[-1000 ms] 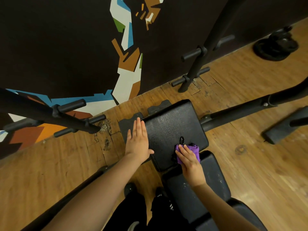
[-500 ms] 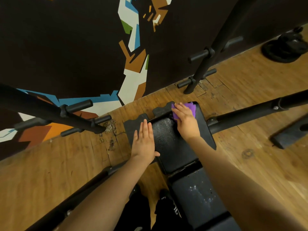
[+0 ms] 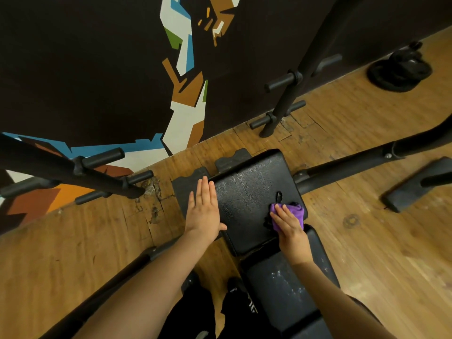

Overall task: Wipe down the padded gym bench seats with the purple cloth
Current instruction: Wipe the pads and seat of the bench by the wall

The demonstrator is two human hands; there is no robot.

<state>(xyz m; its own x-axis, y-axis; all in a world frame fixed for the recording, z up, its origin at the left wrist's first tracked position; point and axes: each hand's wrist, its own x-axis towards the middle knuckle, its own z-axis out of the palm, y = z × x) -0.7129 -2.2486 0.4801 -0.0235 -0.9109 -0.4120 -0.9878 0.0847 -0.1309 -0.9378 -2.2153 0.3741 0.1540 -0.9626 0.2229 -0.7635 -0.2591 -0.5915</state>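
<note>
A: Looking nearest first, what's at the btm?

B: Dark trousers (image 3: 188, 314) and black shoes (image 3: 234, 287) on the wooden floor (image 3: 367, 241), w/ both forearms reaching fwd. Just right of the legs, the near seat pad (image 3: 281, 287), black, w/ pale scuffs on top.

A: And the right hand?

B: Right hand (image 3: 291, 231) sits on the purple cloth (image 3: 293, 211), fingers curved down over it and pressing it to the far seat pad (image 3: 249, 192). Cloth is bunched at that pad's near right corner, right by the gap btwn the two pads. Small black loop pokes out beyond the cloth; can't tell what it's attached to.

A: Left hand?

B: Left hand (image 3: 203, 211) is flat, fingers straight and together, laid along the far pad's left edge, thumb out to the right over the pad surface. Holds nothing.

A: Beyond the pads?

B: Two black base plates (image 3: 186, 187) on the floor at the far pad's far left. Frame bar (image 3: 354, 165) runs from the pad's right side toward the right. Floorboards look cracked and chipped near the left rack post (image 3: 61, 167), which has pegs. Another pegged right post (image 3: 293, 89) stands farther back. Weight plates (image 3: 398, 69) lie on the floor far right. Last, a dark wall w/ mural (image 3: 186, 81) in white, blue, brown, green, orange shapes.
</note>
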